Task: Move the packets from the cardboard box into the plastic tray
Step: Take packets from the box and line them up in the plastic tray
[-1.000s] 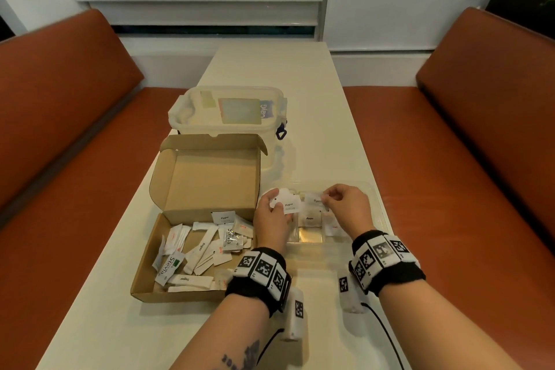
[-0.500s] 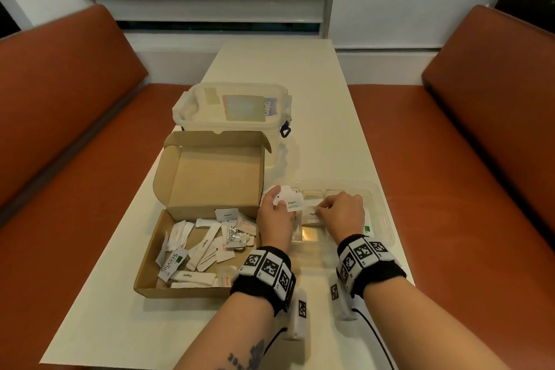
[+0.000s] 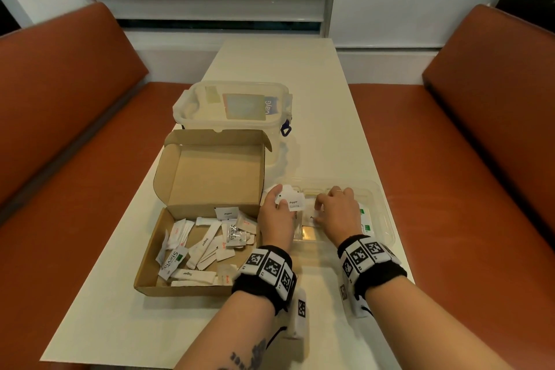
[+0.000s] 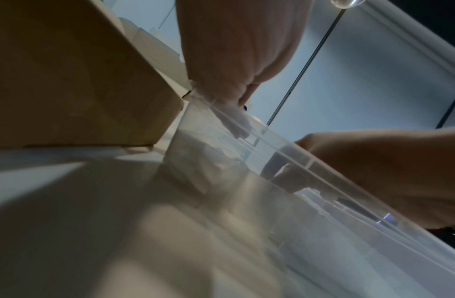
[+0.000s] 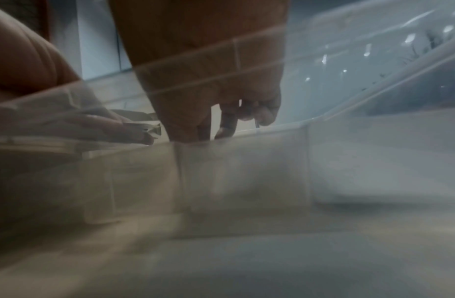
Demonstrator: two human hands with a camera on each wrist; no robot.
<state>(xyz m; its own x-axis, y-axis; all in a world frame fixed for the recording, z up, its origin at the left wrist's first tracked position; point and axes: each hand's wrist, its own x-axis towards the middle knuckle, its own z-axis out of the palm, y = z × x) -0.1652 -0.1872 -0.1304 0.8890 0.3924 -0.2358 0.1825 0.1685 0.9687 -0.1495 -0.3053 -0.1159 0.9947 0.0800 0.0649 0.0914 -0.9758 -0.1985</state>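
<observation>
1. Two hands are seen over the clear plastic tray [image 3: 386, 221] in the head view; the left hand [image 3: 274, 219] has its grip pinched on a small bunch of white paper packets, the front one a pepper packet [image 3: 295, 203] by its print.
2. The right hand [image 3: 338, 212] is lowered into a middle compartment, fingers curled down onto a white packet [image 3: 310, 217] lying there; whether that grip is pinching or only pressing cannot be told.
3. Flat white sachets, square and stick-shaped, are left loose in the brown cardboard box [image 3: 150, 276], whose lid stands upright; it sits just left of the tray on the pale surface [image 3: 315, 117].
4. A lidded translucent tub [image 3: 231, 105] is seen only from the head, behind the box.
5. Only the right wrist view shows the tray's thin partition walls [image 5: 178, 171] from low down, with the fingertips [image 5: 223, 129] dipping behind them.
6. The left wrist view shows the box's matte outer wall [image 4: 81, 90] touching the tray corner.
</observation>
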